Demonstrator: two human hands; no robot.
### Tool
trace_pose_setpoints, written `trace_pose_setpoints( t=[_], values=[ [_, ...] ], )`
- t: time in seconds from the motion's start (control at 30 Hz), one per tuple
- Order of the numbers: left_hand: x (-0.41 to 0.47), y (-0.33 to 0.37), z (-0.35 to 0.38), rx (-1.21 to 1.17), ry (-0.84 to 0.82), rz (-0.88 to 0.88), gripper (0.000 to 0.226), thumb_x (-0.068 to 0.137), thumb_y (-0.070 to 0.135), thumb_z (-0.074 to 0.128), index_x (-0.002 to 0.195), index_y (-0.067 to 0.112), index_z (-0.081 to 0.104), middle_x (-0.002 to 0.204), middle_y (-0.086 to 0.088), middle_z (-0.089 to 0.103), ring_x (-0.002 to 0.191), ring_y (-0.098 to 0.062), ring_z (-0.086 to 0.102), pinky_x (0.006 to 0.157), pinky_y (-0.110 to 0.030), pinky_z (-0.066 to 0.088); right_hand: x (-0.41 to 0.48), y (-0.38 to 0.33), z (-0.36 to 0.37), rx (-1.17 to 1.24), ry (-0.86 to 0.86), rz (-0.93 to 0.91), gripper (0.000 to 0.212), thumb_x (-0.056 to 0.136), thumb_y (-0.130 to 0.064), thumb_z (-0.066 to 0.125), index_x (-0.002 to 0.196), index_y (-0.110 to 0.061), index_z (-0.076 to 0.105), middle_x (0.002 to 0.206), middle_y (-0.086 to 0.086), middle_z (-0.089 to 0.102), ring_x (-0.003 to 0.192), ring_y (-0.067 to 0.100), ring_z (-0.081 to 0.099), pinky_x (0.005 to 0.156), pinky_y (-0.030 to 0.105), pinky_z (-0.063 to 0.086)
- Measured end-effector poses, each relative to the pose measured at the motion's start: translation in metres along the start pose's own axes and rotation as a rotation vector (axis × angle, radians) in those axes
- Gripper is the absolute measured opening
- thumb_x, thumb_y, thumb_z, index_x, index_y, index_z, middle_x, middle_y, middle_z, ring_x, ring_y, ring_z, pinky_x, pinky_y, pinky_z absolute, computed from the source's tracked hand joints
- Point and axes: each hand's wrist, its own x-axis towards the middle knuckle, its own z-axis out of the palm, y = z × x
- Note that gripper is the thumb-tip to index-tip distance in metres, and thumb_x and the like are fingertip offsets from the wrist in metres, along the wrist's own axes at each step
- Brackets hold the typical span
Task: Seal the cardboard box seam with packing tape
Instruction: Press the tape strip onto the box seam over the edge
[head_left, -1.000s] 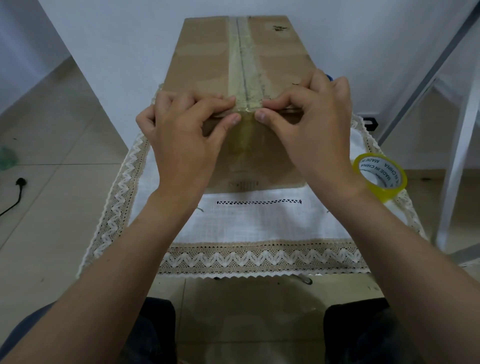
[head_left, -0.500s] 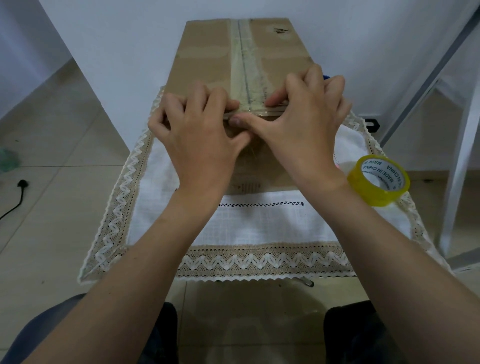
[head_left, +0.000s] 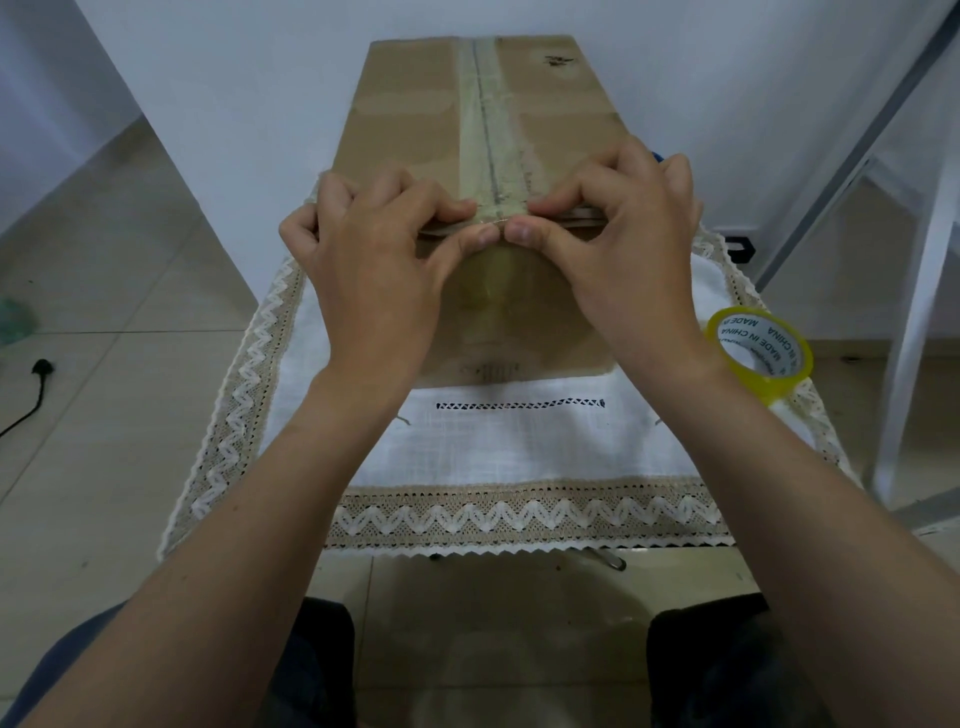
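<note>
"Both hands on it? Where's our box?"

"Yep, cardboard box (head_left: 415, 124) sits on the lace-trimmed cloth (head_left: 519, 447). Our left hand (head_left: 374, 270) and right hand (head_left: 623, 260) curl over its near top edge, thumbs together pressing the tape strip (head_left: 491, 135) down where the seam ends. Tape roll (head_left: 758, 353) sits just beside our right wrist."

Brown box (head_left: 415, 130), yellow tape roll (head_left: 759, 353)

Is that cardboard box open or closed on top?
Closed: the cardboard box has its flaps meeting flat at the centre seam, with a tape strip running along it.
</note>
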Motion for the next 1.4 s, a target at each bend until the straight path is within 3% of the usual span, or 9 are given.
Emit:
trace_pose_setpoints(
  t=[0.2, 0.33, 0.6, 0.77, 0.87, 1.0, 1.17, 1.3, 1.4],
  values=[
    [-0.002, -0.002, -0.002, -0.019, -0.002, 0.028, 0.034, 0.089, 0.066, 0.062, 0.101, 0.038, 0.078, 0.096, 0.021, 0.064, 0.103, -0.020, 0.053, 0.093, -0.042, 0.029, -0.003, 0.000, -0.001, -0.029, 0.024, -0.025, 0.025, 0.081, -0.060, 0.076, 0.090, -0.037, 0.077, 0.103, -0.015, 0.063, 0.108, 0.022, 0.049, 0.095, 0.038, 0.035],
    [-0.003, -0.005, -0.002, -0.009, -0.001, 0.055, 0.037, 0.083, 0.066, 0.068, 0.104, 0.038, 0.077, 0.100, 0.017, 0.067, 0.105, -0.022, 0.054, 0.093, -0.039, 0.025, -0.004, -0.002, 0.000, -0.122, 0.055, -0.025, 0.037, 0.078, -0.069, 0.074, 0.093, -0.035, 0.075, 0.104, -0.015, 0.057, 0.108, 0.023, 0.050, 0.091, 0.032, 0.032],
    [-0.007, -0.012, 0.001, 0.064, 0.013, 0.157, 0.047, 0.080, 0.069, 0.069, 0.111, 0.034, 0.075, 0.107, 0.011, 0.070, 0.104, -0.024, 0.051, 0.092, -0.041, 0.028, -0.005, -0.007, 0.012, -0.314, 0.085, -0.010, 0.061, 0.071, -0.088, 0.062, 0.094, -0.032, 0.066, 0.110, -0.004, 0.057, 0.109, 0.027, 0.050, 0.089, 0.040, 0.036],
    [-0.018, -0.028, 0.005, 0.204, 0.001, 0.290, 0.067, 0.078, 0.073, 0.069, 0.131, 0.031, 0.066, 0.129, 0.008, 0.067, 0.108, -0.030, 0.054, 0.098, -0.050, 0.036, -0.021, 0.004, 0.023, -0.306, 0.136, -0.107, 0.066, 0.075, -0.081, 0.068, 0.107, -0.024, 0.068, 0.117, 0.005, 0.060, 0.112, 0.032, 0.050, 0.099, 0.045, 0.038],
    [-0.023, -0.031, 0.006, 0.263, 0.010, 0.316, 0.075, 0.080, 0.077, 0.064, 0.139, 0.030, 0.062, 0.134, 0.006, 0.065, 0.112, -0.030, 0.053, 0.102, -0.052, 0.037, -0.029, 0.016, 0.026, -0.344, 0.120, -0.177, 0.073, 0.075, -0.079, 0.070, 0.119, -0.021, 0.066, 0.126, 0.010, 0.060, 0.120, 0.027, 0.039, 0.108, 0.051, 0.037],
    [-0.028, -0.034, 0.006, 0.359, 0.002, 0.368, 0.090, 0.075, 0.080, 0.065, 0.148, 0.028, 0.054, 0.141, 0.002, 0.061, 0.119, -0.033, 0.057, 0.108, -0.053, 0.037, -0.037, 0.031, 0.030, -0.400, 0.118, -0.274, 0.082, 0.079, -0.082, 0.065, 0.133, -0.021, 0.056, 0.134, 0.015, 0.057, 0.128, 0.034, 0.040, 0.122, 0.058, 0.024],
    [-0.033, -0.035, 0.006, 0.425, -0.028, 0.380, 0.107, 0.068, 0.079, 0.070, 0.156, 0.027, 0.041, 0.149, -0.003, 0.054, 0.134, -0.032, 0.047, 0.119, -0.056, 0.028, -0.043, 0.038, 0.029, -0.490, 0.104, -0.331, 0.097, 0.073, -0.088, 0.065, 0.143, -0.026, 0.038, 0.143, 0.006, 0.029, 0.139, 0.031, 0.032, 0.125, 0.060, 0.018],
    [-0.033, -0.036, 0.001, 0.471, -0.099, 0.390, 0.127, 0.054, 0.072, 0.081, 0.161, 0.028, 0.028, 0.155, -0.004, 0.046, 0.142, -0.030, 0.037, 0.122, -0.056, 0.023, -0.046, 0.041, 0.024, -0.559, 0.052, -0.350, 0.117, 0.059, -0.083, 0.077, 0.149, -0.026, 0.029, 0.147, 0.006, 0.023, 0.145, 0.031, 0.026, 0.126, 0.060, 0.014],
    [-0.033, -0.037, 0.000, 0.485, -0.116, 0.384, 0.133, 0.050, 0.071, 0.084, 0.161, 0.028, 0.026, 0.156, -0.004, 0.045, 0.142, -0.029, 0.036, 0.123, -0.055, 0.022, -0.046, 0.041, 0.021, -0.564, 0.039, -0.351, 0.119, 0.057, -0.086, 0.076, 0.151, -0.026, 0.031, 0.149, 0.006, 0.025, 0.145, 0.030, 0.027, 0.126, 0.060, 0.015]
  ],
)
